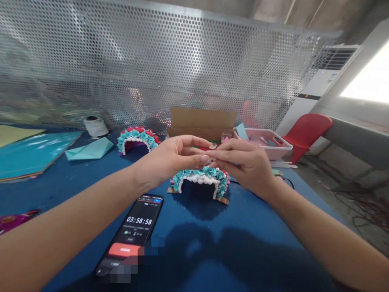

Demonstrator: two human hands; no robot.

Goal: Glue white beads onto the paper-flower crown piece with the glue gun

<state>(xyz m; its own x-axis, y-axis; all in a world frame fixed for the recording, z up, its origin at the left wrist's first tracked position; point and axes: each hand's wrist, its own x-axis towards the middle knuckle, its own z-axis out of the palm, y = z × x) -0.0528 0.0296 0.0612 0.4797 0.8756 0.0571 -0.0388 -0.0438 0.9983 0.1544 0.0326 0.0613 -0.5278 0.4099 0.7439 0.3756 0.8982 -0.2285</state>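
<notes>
My left hand (178, 156) and my right hand (244, 164) meet fingertip to fingertip above the table. Both are closed in a pinch. Something small and pale shows between the fingers, too tiny to name. Just below and behind them stands a small arch (209, 173), covered in teal and red paper ruffles, with white beads along its edge and corrugated cardboard tabs at its feet. My hands hide part of its top; whether they touch it I cannot tell. A similar arch (138, 136) stands farther back on the left.
On the blue table (170, 243) lies a phone (136, 227) showing a timer. Behind the hands are a cardboard box (202, 118) and a pink basket (278, 152). Teal paper (91, 149), a white spool (95, 127) and colored sheets (36, 152) lie left. A red chair (310, 132) stands right.
</notes>
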